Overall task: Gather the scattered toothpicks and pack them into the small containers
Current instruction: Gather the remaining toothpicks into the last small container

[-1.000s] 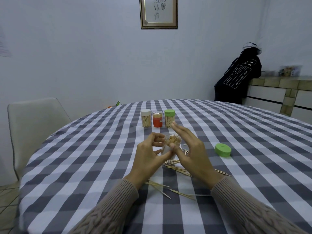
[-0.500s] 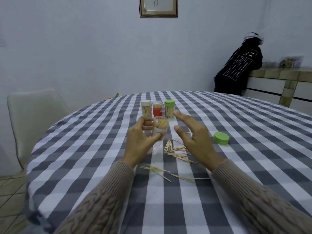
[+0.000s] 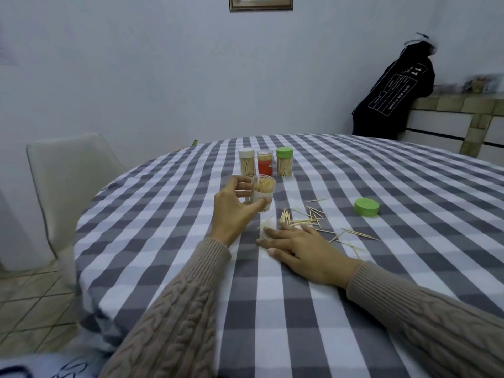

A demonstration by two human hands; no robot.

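Note:
My left hand [image 3: 234, 211] grips a clear open container [image 3: 264, 193] packed with toothpicks, upright just above the checked tablecloth [image 3: 163, 241]. My right hand [image 3: 305, 251] lies flat on the cloth with straight fingers, fingertips at the near edge of the scattered toothpicks [image 3: 308, 219]. More loose toothpicks [image 3: 357, 233] trail to its right. A loose green lid [image 3: 366, 207] lies right of the pile. Behind stand three closed containers: a white-lidded one [image 3: 246, 162], a red one [image 3: 265, 162] and a green-lidded one [image 3: 284, 161].
A pale chair [image 3: 68, 175] stands at the table's left edge. A person in a dark hooded top [image 3: 392, 91] leans on a tiled counter [image 3: 458, 105] at the back right. A framed picture [image 3: 261, 2] hangs on the wall.
My right hand dropped from mid-air near the container down flat onto the cloth by the loose toothpicks. My left hand kept its grip on the container, which it had lifted up and back.

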